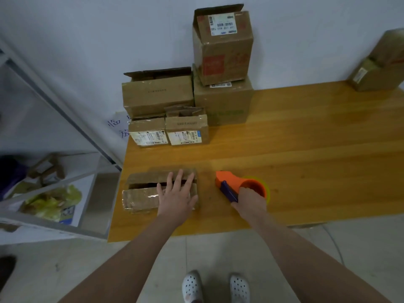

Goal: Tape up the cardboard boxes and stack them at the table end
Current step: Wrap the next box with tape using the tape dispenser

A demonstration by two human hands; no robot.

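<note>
Low cardboard box (140,193) at near left corner of wooden table (306,149), flaps not closed, dark gap along top. Left hand (178,194) flat on box, fingers straight, pressing flaps. Right hand (249,202) just right of box, gripping orange tape dispenser (236,185) (roll looks yellow-green). Box pile (188,101) behind box, by wall. Risk: flaps may spring apart if palm lifts before tape bridges gap; tape may wrinkle.

My right hand (249,202) hides the handle of the tape dispenser (231,181), and the far-right box (378,71) runs off the edge.
</note>
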